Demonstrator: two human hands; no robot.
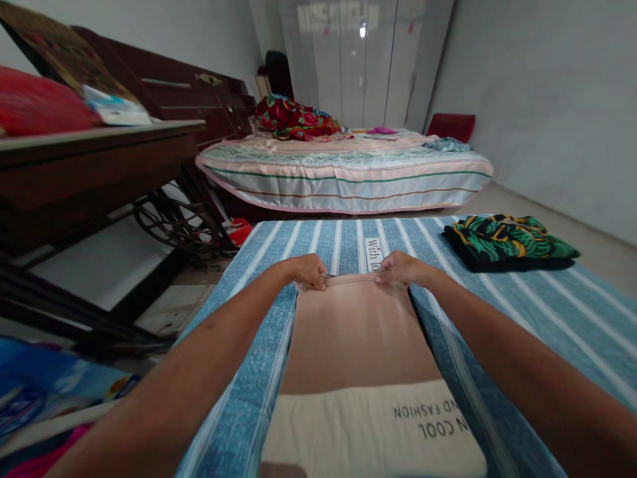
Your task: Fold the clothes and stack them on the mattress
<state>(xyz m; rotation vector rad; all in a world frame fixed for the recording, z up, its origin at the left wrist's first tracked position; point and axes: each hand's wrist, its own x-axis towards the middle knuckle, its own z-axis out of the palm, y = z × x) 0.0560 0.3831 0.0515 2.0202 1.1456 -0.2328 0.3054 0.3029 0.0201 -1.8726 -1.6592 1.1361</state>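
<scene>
Seemingly at a gripping step, the left hand [309, 271] and right hand [397, 268], closed tight, pinch the far end of the garment [358, 338], short of the blue bed's [421, 249] far edge, and the next move likely calls for even tension.

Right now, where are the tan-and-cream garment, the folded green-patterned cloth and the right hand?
Tan-and-cream garment [362, 358]: head view, on its tan section.
Folded green-patterned cloth [512, 240]: head view, on its patterned top.
Right hand [398, 268]: head view, on the middle of the hand.
</scene>
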